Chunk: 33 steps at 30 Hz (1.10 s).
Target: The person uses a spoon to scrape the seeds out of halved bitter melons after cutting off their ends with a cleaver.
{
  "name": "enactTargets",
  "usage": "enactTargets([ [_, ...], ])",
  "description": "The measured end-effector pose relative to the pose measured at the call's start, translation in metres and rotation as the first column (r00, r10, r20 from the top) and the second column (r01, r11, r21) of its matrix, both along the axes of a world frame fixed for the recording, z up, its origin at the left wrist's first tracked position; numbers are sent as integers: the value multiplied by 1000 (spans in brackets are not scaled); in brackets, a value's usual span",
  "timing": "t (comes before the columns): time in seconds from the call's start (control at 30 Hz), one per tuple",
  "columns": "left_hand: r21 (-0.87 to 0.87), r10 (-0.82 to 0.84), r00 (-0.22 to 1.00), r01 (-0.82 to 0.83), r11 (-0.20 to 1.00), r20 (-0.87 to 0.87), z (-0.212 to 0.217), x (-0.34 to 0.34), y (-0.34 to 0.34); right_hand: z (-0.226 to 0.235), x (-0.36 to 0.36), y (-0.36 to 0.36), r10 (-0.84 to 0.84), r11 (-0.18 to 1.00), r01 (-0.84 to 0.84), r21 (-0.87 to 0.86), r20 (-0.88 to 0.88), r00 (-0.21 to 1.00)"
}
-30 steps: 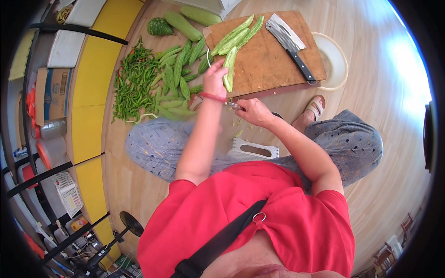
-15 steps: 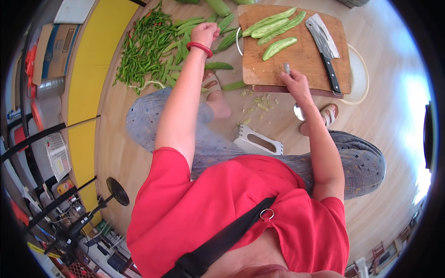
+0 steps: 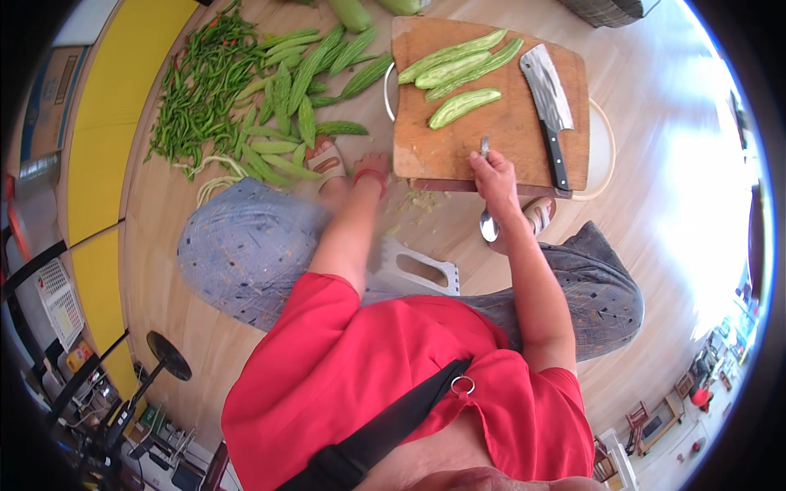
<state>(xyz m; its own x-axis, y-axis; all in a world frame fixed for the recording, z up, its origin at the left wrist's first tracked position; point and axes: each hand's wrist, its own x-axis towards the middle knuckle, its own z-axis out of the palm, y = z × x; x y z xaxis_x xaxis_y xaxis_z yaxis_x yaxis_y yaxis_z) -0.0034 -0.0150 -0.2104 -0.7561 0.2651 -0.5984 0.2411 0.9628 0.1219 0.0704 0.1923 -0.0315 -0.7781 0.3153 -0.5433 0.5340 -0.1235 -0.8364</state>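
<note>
My right hand (image 3: 496, 178) is closed round a metal spoon (image 3: 489, 226), its bowl hanging below the hand by the near edge of the wooden cutting board (image 3: 491, 159). On that board lie several halved bitter melons (image 3: 465, 108), cut side up, and a cleaver (image 3: 547, 94) with a black handle. My left hand (image 3: 372, 163), wearing a red bracelet, is left of the board's near corner, beside my foot. Its fingers are smeared, and I cannot tell whether anything is in them. Further left, whole bitter melons (image 3: 307, 123) lie on the floor.
Green chillies (image 3: 209, 86) are heaped left of the melons. A pale basin (image 3: 603, 155) shows under the board, with pale scraps (image 3: 419, 206) on the floor nearby. A white stool (image 3: 422, 270) stands between my legs. A dark basket (image 3: 604, 11) is at the far right.
My left hand has come back from over the melon pile to beside the board. My right hand keeps hold of the spoon. The whole view has shifted, so the scene sits further left.
</note>
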Motion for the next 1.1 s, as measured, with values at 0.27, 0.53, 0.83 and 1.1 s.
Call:
enactTargets([
  [0.27, 313, 520, 846, -528, 789, 117, 46, -23, -15, 21, -34, 25, -9, 992, 16, 125, -62, 998],
  [0.53, 299, 114, 276, -884, -359, 954, 104, -60, -64, 13, -96, 87, 106, 625, 79, 777, -185, 977],
  [0.83, 536, 172, 521, -843, -49, 836, 210, -10, -32, 51, -45, 88, -81, 312, -318, 895, 359, 930],
  [1.1, 586, 381, 617, -783, 210, 688, 188, 22, -5, 30, -20, 114, 34, 349, -202, 915, 203, 979],
])
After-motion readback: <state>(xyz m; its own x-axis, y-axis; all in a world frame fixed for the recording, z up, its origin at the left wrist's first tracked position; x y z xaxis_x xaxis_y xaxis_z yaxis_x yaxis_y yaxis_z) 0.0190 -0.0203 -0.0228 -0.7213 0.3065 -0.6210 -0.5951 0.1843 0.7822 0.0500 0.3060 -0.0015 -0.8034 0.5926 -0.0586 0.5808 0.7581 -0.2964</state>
